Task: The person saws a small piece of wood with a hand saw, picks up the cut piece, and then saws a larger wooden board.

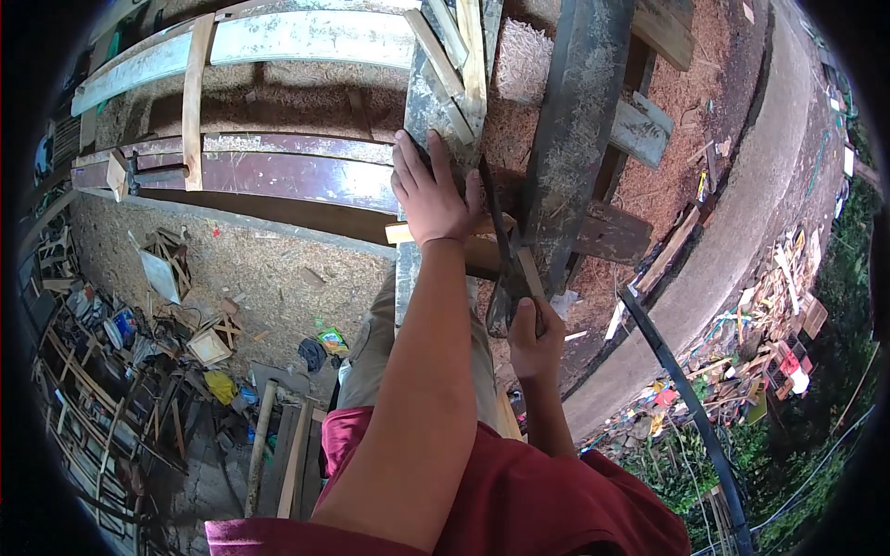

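Note:
My left hand [436, 190] lies with its fingers spread over the end of a wooden piece on a worn, paint-flecked plank [426, 102]. What lies under the palm is partly hidden. My right hand [538, 338] is closed around the handle of a handsaw [505, 255]. The saw's narrow dark blade points away from me, passing just right of my left thumb. A short light wood strip [400, 233] sticks out to the left below my left wrist. Pale wood strips [471, 65] lie on the plank beyond my fingertips.
A dark, dusty beam [579, 130] runs alongside on the right. To the left are a maroon board [278, 176], a whitish board [306, 39] and an upright crosspiece [197, 102]. Sawdust covers the ground. Scrap wood [788, 287] is piled at right, with more clutter at lower left.

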The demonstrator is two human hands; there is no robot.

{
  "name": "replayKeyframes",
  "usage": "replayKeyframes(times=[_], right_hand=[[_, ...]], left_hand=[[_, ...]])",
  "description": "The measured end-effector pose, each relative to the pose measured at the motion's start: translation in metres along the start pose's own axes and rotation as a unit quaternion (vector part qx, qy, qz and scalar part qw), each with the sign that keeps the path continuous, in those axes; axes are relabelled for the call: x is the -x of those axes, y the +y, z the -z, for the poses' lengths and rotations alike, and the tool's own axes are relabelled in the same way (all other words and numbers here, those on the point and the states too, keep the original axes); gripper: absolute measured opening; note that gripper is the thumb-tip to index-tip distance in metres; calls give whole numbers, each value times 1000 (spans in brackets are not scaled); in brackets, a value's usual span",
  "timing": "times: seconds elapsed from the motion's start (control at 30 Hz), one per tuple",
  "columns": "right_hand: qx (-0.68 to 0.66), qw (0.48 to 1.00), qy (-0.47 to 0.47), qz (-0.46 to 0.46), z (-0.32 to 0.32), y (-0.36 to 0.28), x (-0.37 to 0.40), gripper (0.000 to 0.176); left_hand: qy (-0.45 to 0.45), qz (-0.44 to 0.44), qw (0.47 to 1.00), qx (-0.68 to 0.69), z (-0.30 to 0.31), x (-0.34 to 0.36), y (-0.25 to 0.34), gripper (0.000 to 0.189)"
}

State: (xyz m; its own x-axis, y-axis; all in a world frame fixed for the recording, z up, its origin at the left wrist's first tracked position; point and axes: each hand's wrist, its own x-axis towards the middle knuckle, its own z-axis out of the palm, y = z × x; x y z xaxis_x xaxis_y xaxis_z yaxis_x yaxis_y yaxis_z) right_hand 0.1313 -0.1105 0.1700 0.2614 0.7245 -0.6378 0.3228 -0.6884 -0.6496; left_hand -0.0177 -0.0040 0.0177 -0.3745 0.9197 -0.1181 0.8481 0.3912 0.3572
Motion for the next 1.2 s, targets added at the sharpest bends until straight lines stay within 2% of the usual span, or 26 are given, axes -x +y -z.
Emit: replayKeyframes(times=[1.13,1.2], right_hand=[[25,1000,2,18,3,-13,15,30],[13,1000,-8,-10,14,-12,30,30]], left_hand=[[21,-6,1000,-5,-6,0,-1,83],[20,-5,1000,-8,-6,-1,0,82]])
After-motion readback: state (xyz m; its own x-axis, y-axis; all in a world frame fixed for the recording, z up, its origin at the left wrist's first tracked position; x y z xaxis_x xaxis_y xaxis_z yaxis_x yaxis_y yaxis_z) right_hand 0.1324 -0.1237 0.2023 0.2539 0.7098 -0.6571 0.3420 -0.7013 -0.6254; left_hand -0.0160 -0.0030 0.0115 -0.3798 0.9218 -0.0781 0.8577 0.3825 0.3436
